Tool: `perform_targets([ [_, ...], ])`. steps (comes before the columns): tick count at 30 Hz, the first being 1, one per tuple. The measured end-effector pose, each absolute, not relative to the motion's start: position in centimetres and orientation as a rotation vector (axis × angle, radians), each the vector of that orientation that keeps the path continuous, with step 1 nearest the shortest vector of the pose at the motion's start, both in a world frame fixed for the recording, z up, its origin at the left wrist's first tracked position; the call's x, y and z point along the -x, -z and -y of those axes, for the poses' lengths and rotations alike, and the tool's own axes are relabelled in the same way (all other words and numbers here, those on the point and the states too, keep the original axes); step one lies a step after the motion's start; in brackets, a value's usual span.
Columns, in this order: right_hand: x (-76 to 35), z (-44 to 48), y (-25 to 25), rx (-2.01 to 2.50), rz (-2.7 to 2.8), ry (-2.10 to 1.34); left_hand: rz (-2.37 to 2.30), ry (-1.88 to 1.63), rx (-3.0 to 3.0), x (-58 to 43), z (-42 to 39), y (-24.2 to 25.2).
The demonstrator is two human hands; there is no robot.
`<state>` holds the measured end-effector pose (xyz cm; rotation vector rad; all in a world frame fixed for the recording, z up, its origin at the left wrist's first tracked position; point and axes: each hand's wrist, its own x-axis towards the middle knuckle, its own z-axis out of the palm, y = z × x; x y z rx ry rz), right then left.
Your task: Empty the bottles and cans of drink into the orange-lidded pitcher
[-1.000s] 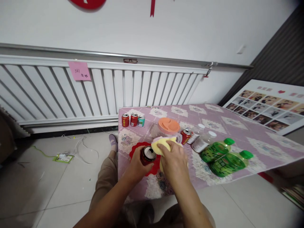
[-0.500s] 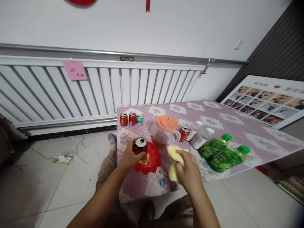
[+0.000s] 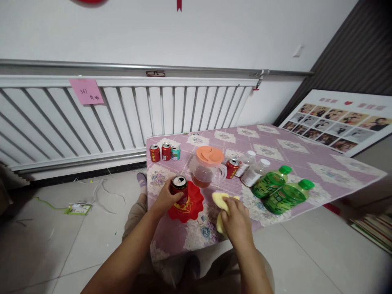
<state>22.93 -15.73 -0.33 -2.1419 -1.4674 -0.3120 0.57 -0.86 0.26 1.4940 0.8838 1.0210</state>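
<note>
My left hand (image 3: 165, 200) is wrapped round an opened drink can (image 3: 180, 187), dark at the top and red below. The can is upright at the left part of a red scalloped plate (image 3: 196, 204) with yellow print; whether it touches the plate I cannot tell. In my right hand (image 3: 237, 220) is a folded yellow cloth (image 3: 221, 201), held low over the tablecloth to the right of the plate. Just behind the plate stands a clear pitcher (image 3: 200, 175) with an orange lid (image 3: 210, 156) and some brownish liquid in it.
Two red cans (image 3: 154, 153) and a teal can (image 3: 175, 153) line up at the back left. Right of the pitcher are a red can (image 3: 232, 168), clear bottles with white caps (image 3: 251, 173) and green-labelled bottles (image 3: 284, 199). A white radiator (image 3: 122, 118) runs behind the table.
The view has shifted slightly, moving the whole scene left. My left hand still grips the can, and my right hand with the cloth sits a little lower, close to the tablecloth.
</note>
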Motion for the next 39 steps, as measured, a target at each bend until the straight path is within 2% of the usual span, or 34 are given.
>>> perform_targets([
  [6, -20.8, 15.4, 2.0, 2.331, 1.417, 0.132, -0.789, -0.969, -1.461, -0.8, 0.6, 0.2],
  [9, -20.0, 15.0, 2.4, 2.079, 1.407, 0.057, -0.698, -0.94, -1.427, -0.7, 0.4, 0.5],
  [13, -18.3, 13.8, 1.7, 1.72, 1.416, -0.268, -0.592, -0.891, -1.406, -0.6, 0.6, 0.6],
  [24, -14.4, 12.1, -1.1, 1.445, 1.215, -0.893, -0.405, -0.81, -1.345, 0.4, 2.7, 0.1],
  [39, -15.8, 13.5, -1.5, 1.326, 1.092, -0.901, -0.365, -0.785, -1.291, -1.7, 4.2, -0.6],
])
